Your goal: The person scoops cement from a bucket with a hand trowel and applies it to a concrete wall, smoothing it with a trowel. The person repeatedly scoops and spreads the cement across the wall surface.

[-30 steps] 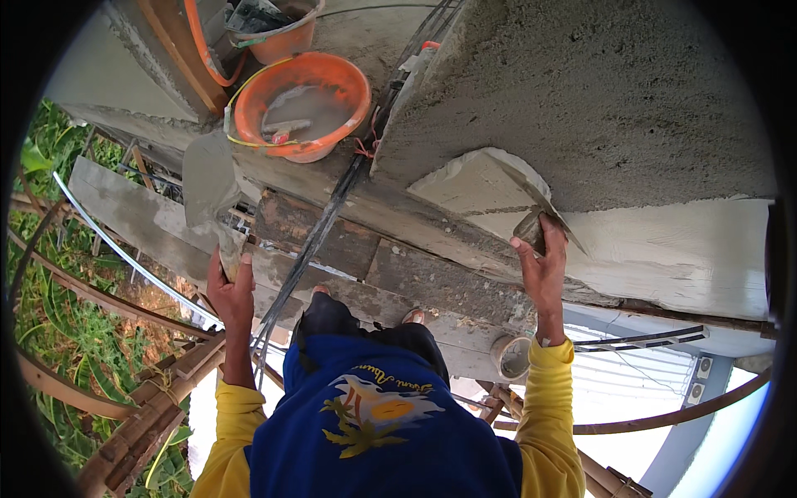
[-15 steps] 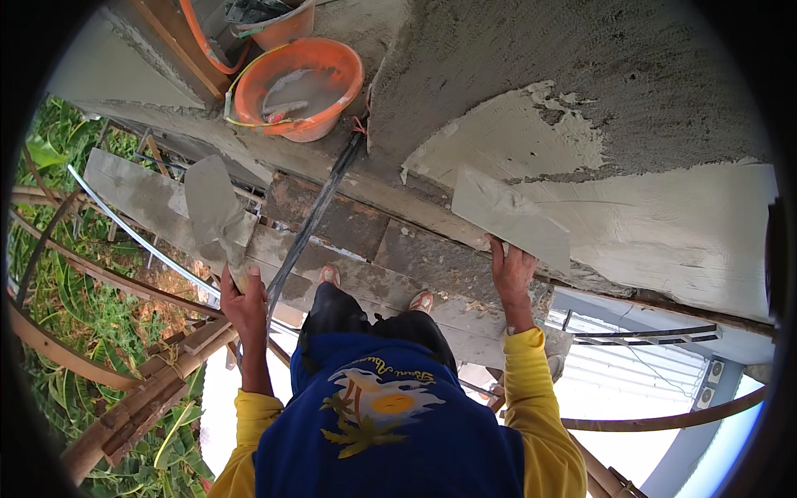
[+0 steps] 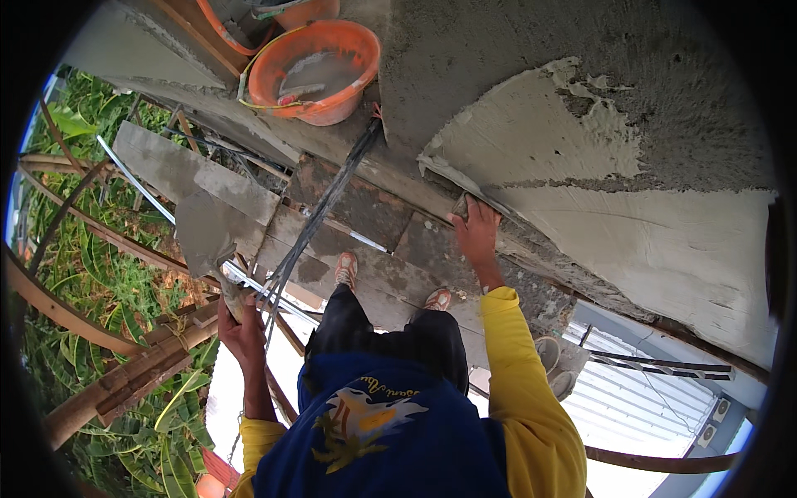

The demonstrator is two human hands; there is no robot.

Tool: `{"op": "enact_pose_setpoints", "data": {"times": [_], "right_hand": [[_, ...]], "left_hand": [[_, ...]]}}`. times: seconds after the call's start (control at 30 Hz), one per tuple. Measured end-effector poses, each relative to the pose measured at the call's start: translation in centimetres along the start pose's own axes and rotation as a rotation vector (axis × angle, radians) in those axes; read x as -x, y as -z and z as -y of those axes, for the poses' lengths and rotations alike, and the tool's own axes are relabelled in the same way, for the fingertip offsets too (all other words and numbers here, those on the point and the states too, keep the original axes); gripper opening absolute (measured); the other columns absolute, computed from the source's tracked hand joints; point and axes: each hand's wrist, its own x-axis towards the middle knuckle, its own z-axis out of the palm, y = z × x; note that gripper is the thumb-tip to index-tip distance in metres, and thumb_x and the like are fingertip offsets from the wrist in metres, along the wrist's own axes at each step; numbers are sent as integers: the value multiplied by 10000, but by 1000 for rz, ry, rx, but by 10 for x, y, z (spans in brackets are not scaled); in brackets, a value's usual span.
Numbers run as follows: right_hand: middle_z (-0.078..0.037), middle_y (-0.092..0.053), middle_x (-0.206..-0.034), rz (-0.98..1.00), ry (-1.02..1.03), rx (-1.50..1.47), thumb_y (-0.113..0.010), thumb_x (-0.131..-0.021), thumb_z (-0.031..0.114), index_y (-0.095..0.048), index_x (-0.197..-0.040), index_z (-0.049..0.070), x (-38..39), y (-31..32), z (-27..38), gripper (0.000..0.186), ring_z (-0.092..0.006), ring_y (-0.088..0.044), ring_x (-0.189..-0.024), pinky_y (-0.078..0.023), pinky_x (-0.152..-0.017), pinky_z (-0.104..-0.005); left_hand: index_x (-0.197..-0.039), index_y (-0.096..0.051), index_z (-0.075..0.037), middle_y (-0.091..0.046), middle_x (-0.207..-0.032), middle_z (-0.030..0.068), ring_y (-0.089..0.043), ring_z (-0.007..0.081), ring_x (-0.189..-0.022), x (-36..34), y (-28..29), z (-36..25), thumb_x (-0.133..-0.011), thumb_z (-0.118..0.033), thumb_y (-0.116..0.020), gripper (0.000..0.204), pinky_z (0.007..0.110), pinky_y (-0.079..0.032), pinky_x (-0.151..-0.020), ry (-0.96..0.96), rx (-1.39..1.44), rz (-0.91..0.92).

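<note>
Orange bucket (image 3: pixel 320 70) holding perhaps grey mortar, wooden scaffold planks (image 3: pixel 349 207), green foliage (image 3: pixel 108 274) below

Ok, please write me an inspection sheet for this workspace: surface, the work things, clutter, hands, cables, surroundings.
Surface: rough grey wall with a paler, smoother patch of fresh plaster.
Work things: trowel pressed on the plaster edge; flat mortar board, grey mortar on it.
Clutter: orange bucket with wet mortar on the scaffold planks; a second orange tub behind it.
Hands: right hand, grip closed on the trowel; left hand, grip closed on the mortar board's handle.
Cables: dark bundle running across the planks.
Surroundings: green plants far below at left, bamboo poles, corrugated roof below right.
</note>
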Motion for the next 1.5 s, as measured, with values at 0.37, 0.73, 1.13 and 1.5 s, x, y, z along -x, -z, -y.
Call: {"op": "enact_pose_setpoints", "data": {"times": [0.37,0.73,1.13,1.5], "right_hand": [[-219,-652,-1344,82,-302,-120,-858,-884,255,-646,-1390,-13,87,241,-102,610,-396,-580,-1263,-368,-1154,-497],[-164,-593,-1436,5,29,128,-784,-925,389,-660,-1374,47,17,-13,31,577,-374,-523,-1381,-362,-1166,-581],[-160,-579,-1442,-10,4,154,-806,-916,345,-597,-1449,35,-5,-30,37,651,-386,-504,-1394,-337,-1186,-593],[-182,-613,-1371,-38,25,37,-826,-913,321,-619,-1406,-6,-53,188,96,627,-406,-535,-1317,-344,-1167,-534]], "left_hand": [[-1245,-633,1,-554,-778,-37,-473,41,-624,3,-39,1,-1020,-71,-686,242,233,-372,-553,19,-59,201],[-1305,-642,5,-598,-794,-25,-508,43,-602,-33,-12,-7,-999,-81,-711,325,230,-399,-527,7,-100,221],[-1226,-628,-11,-573,-752,4,-493,67,-558,-83,14,19,-1026,-52,-679,210,248,-385,-502,78,31,169],[-1262,-627,-7,-561,-748,4,-489,83,-549,-96,-14,13,-1023,-80,-687,256,259,-396,-512,60,124,208]]}}
